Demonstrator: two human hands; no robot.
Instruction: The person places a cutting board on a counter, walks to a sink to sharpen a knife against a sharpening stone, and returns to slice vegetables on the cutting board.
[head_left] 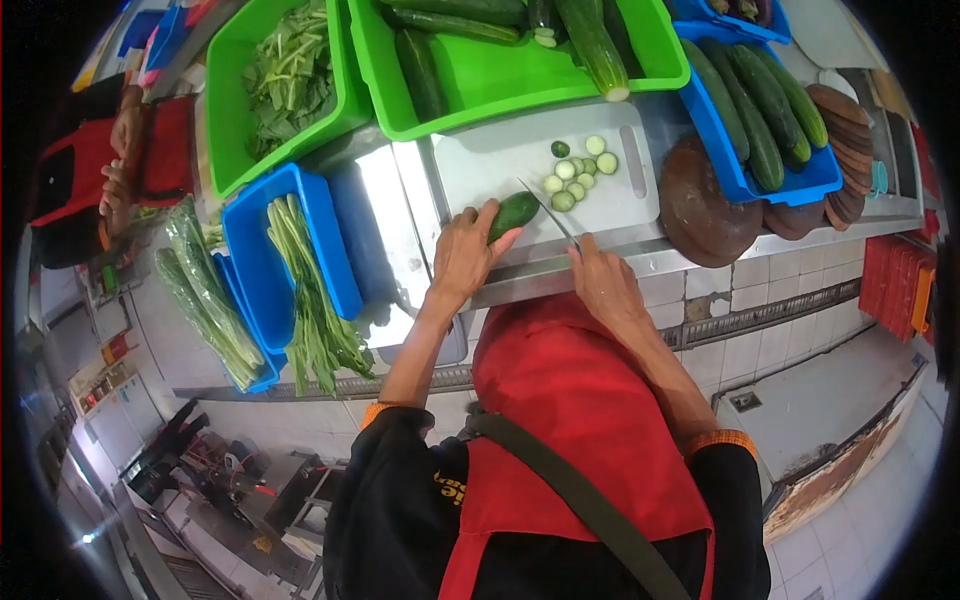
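Observation:
My left hand [464, 250] is closed around a dark green cucumber [514, 215] that lies on the white cutting board [470, 160]. In my right hand [604, 282] is a knife [549, 212], gripped by its handle, with the blade slanting up to the left beside the cucumber's right end. Several pale round cucumber slices [578, 180] are scattered on the board to the right of the blade. A small dark green end piece [560, 149] sits above them.
Behind the board stands a green tub [470, 118] with large cucumbers. Left of it are a green tub [222, 110] of leafy greens and a blue bin [335, 235] with long-stemmed greens. At right, a blue bin [735, 183] of cucumbers rests by round brown boards [705, 215]. Another person [120, 150] is far left.

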